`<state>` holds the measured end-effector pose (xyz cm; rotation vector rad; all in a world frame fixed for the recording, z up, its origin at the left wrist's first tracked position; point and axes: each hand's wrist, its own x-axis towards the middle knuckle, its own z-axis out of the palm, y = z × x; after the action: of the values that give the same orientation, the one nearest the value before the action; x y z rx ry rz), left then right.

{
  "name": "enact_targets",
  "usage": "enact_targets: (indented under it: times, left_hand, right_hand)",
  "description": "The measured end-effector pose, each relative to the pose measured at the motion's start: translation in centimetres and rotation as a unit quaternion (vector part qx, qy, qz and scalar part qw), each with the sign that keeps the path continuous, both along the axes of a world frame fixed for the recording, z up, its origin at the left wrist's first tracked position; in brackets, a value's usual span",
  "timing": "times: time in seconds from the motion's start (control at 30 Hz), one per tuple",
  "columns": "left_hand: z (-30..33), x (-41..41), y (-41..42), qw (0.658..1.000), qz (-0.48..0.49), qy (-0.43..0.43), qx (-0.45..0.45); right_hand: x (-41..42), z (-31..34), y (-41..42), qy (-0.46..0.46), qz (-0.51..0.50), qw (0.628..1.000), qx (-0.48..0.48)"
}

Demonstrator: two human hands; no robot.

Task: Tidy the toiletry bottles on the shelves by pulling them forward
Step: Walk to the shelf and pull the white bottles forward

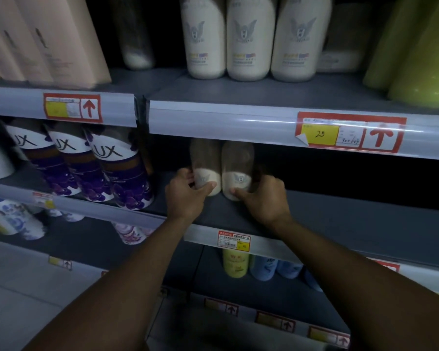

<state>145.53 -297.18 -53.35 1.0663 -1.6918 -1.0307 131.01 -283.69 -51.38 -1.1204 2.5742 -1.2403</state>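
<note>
Two cream bottles stand side by side on the dark middle shelf [340,224], set back from its front edge. My left hand [188,196] grips the base of the left cream bottle [205,163], thumb across its front. My right hand [264,201] holds the base of the right cream bottle [237,163], thumb on its front and fingers round its right side. Both bottles stand upright, their tops in shadow under the upper shelf rail [238,127].
Three matching cream bottles [250,39] stand on the upper shelf, with green bottles [421,54] to the right and beige boxes [48,39] to the left. Purple LUX bottles [122,173] fill the middle shelf's left bay. Yellow and blue bottles [261,267] sit below.
</note>
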Motion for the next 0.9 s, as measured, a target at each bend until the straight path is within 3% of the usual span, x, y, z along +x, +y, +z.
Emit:
enact_targets:
  times: [0.9]
  left_hand:
    - [1.1,-0.1,0.5,1.0,0.018,-0.009,-0.019]
  right_hand:
    - [1.7,1.0,-1.1,-0.017,-0.039,0.999,-0.001]
